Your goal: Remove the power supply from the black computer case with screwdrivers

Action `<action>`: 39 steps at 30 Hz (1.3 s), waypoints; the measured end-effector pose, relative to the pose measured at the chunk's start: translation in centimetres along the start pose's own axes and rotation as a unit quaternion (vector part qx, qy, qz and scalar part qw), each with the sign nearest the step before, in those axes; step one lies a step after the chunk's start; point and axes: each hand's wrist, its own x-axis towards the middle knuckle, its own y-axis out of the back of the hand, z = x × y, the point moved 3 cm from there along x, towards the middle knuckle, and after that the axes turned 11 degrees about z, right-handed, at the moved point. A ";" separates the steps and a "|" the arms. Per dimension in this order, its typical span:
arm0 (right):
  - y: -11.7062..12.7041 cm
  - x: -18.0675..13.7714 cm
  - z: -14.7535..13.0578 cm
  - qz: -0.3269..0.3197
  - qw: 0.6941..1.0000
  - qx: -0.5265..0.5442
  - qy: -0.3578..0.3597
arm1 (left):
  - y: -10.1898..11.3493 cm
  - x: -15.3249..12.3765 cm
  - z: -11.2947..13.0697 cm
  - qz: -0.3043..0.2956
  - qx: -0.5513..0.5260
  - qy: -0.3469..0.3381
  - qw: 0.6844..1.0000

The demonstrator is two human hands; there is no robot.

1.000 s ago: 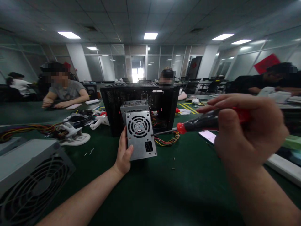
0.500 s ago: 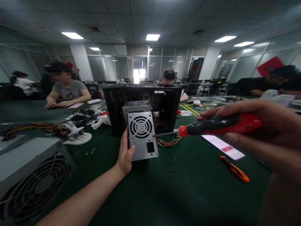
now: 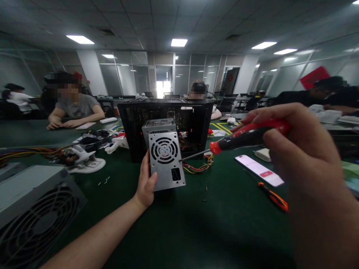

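My left hand (image 3: 146,183) grips the lower left side of a silver computer power supply (image 3: 165,179), its thumb on the front plate with the round vent and power socket. In my right hand (image 3: 300,145) is a red and black screwdriver (image 3: 244,137), held by the handle. Its shaft points left, and the tip meets the right edge of the plate at a screw. Behind the power supply stands an open black computer case (image 3: 165,106). Coloured wires (image 3: 200,168) trail out at its right. Two small screws (image 3: 205,194) lie on the green table in front.
At left sits a larger power supply (image 3: 42,194) with a fan grille, near a white plastic stand (image 3: 86,160) and bundled cables. On the right lie a phone (image 3: 259,170) and an orange-black screwdriver (image 3: 272,197). A person in grey (image 3: 77,106) sits across the table.
My right hand has turned on the screwdriver, its handle now angled upward and its back facing up. The tip stays at the plate's right edge. The whole view has shifted slightly.
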 end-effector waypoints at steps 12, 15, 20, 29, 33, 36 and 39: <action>2.3 1.0 -1.5 -0.125 0.980 -0.121 0.101 | -0.1 0.1 0.7 0.011 0.006 -0.013 1.000; 1.4 0.6 -0.9 0.030 0.969 -0.229 0.092 | 0.0 0.1 0.7 0.011 0.005 -0.005 1.000; -1.7 -1.1 0.1 0.201 0.967 -0.105 0.112 | 0.1 0.2 0.7 0.003 0.008 0.006 1.000; 2.1 0.3 -0.9 -0.204 0.979 0.018 0.018 | 0.0 0.0 0.5 0.012 0.004 0.002 1.000; 3.3 0.7 -1.1 -0.239 0.968 -0.019 0.072 | 0.0 -0.1 0.3 0.010 0.006 0.005 1.000; 3.0 1.1 -1.1 -0.203 0.972 -0.050 0.110 | 0.0 -0.1 0.2 0.012 0.000 0.006 1.000; 2.3 1.3 -0.7 -0.132 0.975 -0.141 0.107 | 0.0 0.0 0.2 0.013 -0.004 0.010 1.000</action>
